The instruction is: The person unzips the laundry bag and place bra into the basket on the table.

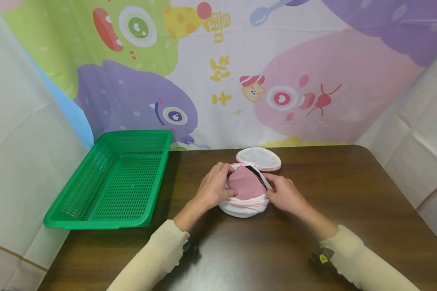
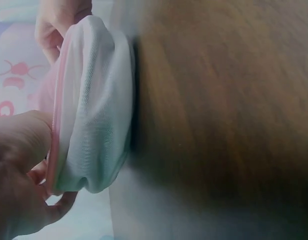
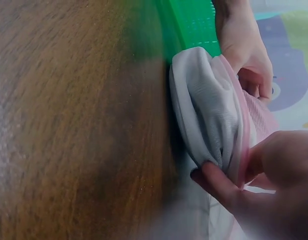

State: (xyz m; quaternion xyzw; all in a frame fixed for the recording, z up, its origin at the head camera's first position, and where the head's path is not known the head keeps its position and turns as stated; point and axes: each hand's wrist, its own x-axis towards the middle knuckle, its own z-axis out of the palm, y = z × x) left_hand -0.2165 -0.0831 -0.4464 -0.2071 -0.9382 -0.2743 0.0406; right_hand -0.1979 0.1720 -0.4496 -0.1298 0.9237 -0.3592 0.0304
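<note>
A round white mesh laundry bag [image 1: 243, 210] with a pink zipper edge sits on the table, its mesh lid [image 1: 259, 157] folded back behind it. Folded pink cloth [image 1: 245, 184] fills the opening, and a strip of something black [image 1: 255, 174] shows along its right side. My left hand [image 1: 215, 186] grips the bag's left rim, thumb over the pink cloth and fingers round the outside. On the opposite side my right hand [image 1: 286, 195] pinches the rim, thumb inside and fingers against the outer mesh [image 3: 209, 110].
A green plastic basket [image 1: 158, 182] with perforated sides stands at the left of the brown wooden table [image 1: 335, 186]. Behind the table hangs a cartoon-printed cloth [image 1: 222, 121]. White tiled walls [image 1: 422, 141] flank both sides.
</note>
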